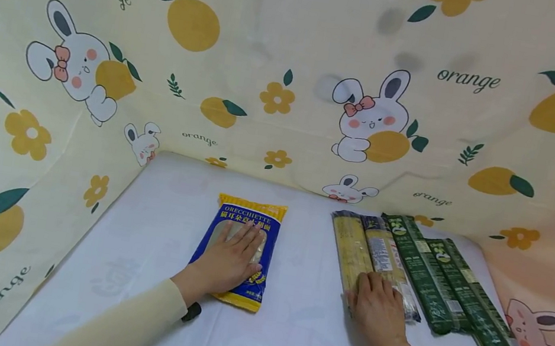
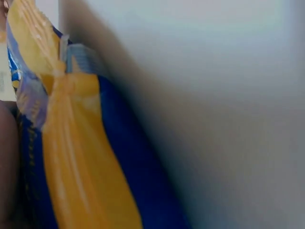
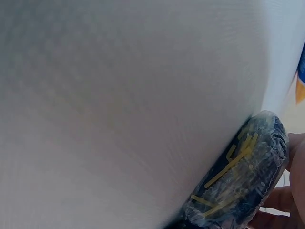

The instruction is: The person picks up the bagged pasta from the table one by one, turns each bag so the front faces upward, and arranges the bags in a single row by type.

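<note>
Left hand (image 1: 228, 261) lies flat on orecchiette bag (image 1: 250, 214), fingers straight across its front, bag beneath them. Right hand (image 1: 381, 313) has bent fingers over lower end of leftmost pasta pack (image 1: 350, 243), thumb by its left edge; can't tell if pinching.

Counter (image 1: 295, 343): orecchiette bag (image 1: 246, 215), left hand (image 1: 229, 260) on top. At the bag's 3 o'clock, spaghetti packet (image 1: 351, 245), right hand (image 1: 379, 311) at its 5 o'clock end. Onward from there between 3 and 4 o'clock, side by side: second pasta packet (image 1: 386, 256), third packet (image 1: 427, 280), fourth packet (image 1: 479, 305). Behind all, at 12 o'clock: cloth backdrop (image 1: 261, 140).
</note>
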The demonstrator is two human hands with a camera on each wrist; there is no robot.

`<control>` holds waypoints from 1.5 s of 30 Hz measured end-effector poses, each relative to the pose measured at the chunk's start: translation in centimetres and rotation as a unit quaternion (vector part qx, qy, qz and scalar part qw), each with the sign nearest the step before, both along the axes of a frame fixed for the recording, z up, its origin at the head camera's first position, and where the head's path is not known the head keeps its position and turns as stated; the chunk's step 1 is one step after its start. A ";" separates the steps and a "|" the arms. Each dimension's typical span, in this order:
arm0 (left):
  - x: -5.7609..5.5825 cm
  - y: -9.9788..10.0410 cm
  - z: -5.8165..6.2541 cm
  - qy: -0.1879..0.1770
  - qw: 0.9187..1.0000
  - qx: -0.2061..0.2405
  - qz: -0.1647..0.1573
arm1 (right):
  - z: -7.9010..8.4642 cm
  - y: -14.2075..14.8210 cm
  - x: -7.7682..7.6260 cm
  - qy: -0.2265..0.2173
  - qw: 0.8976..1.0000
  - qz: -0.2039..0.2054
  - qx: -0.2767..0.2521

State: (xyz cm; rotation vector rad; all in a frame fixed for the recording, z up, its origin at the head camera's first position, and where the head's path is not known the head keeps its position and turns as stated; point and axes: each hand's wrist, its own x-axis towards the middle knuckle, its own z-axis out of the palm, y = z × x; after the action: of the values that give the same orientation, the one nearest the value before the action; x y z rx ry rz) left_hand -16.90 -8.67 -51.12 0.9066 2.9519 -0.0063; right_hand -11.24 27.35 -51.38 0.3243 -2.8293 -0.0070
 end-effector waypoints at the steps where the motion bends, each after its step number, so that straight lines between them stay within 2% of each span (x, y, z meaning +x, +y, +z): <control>1: -0.3 -0.6 0.0 -0.001 1.000 -0.002 0.002 | 0.0 0.0 0.0 0.000 1.000 -0.001 0.001; 7: -1.4 -4.6 -0.1 -0.005 1.000 -0.003 0.015 | -0.4 0.0 -0.1 -0.003 1.000 0.000 -0.001; 18: -1.9 -11.6 0.3 -0.009 0.999 0.001 0.038 | -0.3 -0.1 0.0 -0.013 1.000 -0.013 -0.008; 27: -2.1 -15.2 0.7 -0.018 0.999 0.005 0.047 | -0.8 0.2 0.0 0.039 0.999 0.013 -0.005; 31: -2.0 -16.3 0.5 -0.014 0.998 0.008 0.052 | -1.0 0.2 -0.2 0.042 0.998 0.037 -0.007; 34: -1.9 -16.8 0.5 -0.013 0.998 0.005 0.058 | -1.0 0.2 -0.2 0.017 0.999 0.042 0.001; 37: -1.8 -16.9 0.5 -0.016 0.998 0.010 0.058 | -0.8 0.1 -0.2 -0.029 0.999 0.030 -0.002; 41: -1.7 -16.8 0.6 -0.017 0.998 0.018 0.056 | -0.8 -0.1 -0.1 -0.092 0.995 0.013 -0.038; 45: -1.7 -16.6 0.4 -0.013 0.998 0.017 0.059 | -1.0 -0.4 -0.2 -0.130 0.988 0.008 -0.083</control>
State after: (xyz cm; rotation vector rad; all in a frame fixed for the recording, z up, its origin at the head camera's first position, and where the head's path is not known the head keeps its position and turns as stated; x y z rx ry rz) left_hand -18.62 -25.30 -50.74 0.7292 2.9852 0.0599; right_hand -11.49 26.97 -52.36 0.3324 -3.0566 0.2937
